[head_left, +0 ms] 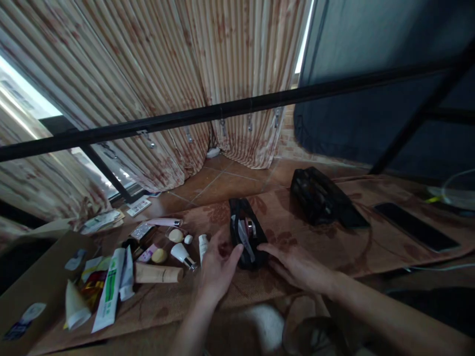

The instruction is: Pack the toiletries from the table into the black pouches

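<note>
A small black cosmetic pouch (260, 228) lies unzipped on the cloth in front of me, its opening facing up. Inside it I can see a pinkish item with a shiny metal band (250, 228) and a pale strip; the rest of its contents is dark. My left hand (218, 264) grips the pouch's left edge, thumb on the rim and fingers partly hidden behind the side. On the opposite side, my right hand (297, 264) holds the right rim between thumb and fingers. A white tube (203, 245) stands out just left of my left hand.
Left on the brown patterned cloth (211, 215) lie a makeup brush (182, 254), a beige tube (159, 273), a white-green tube (110, 291) and sponges, beside a cardboard box (44, 282). Rightward are a second black bag (315, 198) and a phone (415, 226). A dark rail (208, 112) runs behind.
</note>
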Tool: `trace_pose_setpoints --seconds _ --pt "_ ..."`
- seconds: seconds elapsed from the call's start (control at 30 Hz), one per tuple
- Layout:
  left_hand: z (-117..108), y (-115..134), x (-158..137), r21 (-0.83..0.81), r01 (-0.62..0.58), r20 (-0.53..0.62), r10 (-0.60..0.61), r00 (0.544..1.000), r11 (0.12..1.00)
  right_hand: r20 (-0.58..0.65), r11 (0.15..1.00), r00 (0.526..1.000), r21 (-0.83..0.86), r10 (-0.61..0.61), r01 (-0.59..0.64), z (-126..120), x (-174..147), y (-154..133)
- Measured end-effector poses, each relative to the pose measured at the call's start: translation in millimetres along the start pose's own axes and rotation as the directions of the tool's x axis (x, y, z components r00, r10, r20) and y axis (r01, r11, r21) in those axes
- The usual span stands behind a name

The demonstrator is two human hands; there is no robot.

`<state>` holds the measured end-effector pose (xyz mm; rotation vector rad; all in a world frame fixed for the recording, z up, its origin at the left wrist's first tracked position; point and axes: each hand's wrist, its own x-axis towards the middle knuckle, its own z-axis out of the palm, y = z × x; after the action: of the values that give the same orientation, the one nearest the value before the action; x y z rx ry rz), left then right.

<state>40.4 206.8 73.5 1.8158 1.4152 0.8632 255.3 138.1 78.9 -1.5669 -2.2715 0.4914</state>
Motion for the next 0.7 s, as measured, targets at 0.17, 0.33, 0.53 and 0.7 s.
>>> trace_pose_setpoints --seconds 0.17,0.33,0.53,0.7 --pt "12.7 0.6 8.6 -0.054 0.006 0.051 -0.004 0.999 0.999 -0.006 0.998 0.999 -0.017 0.053 -0.053 -4.7 -0.8 7.5" --pt "9.1 -23.2 -14.7 -0.194 0.074 0.063 -0.063 0.996 0.978 0.034 0.999 0.999 -0.038 0.017 -0.015 -21.1 -8.1 10.2" --pt "15.7 -22.7 -40.8 -0.245 0.121 0.106 -0.098 0.990 0.962 0.006 0.999 0.999 0.008 -0.040 0.040 -31.4 -13.2 10.5" --pt "19.7 -6.8 -37.8 -0.333 0.030 0.115 0.009 0.993 0.942 -0.072 0.998 0.996 0.026 -0.049 0.051 -32.2 -13.9 10.6"
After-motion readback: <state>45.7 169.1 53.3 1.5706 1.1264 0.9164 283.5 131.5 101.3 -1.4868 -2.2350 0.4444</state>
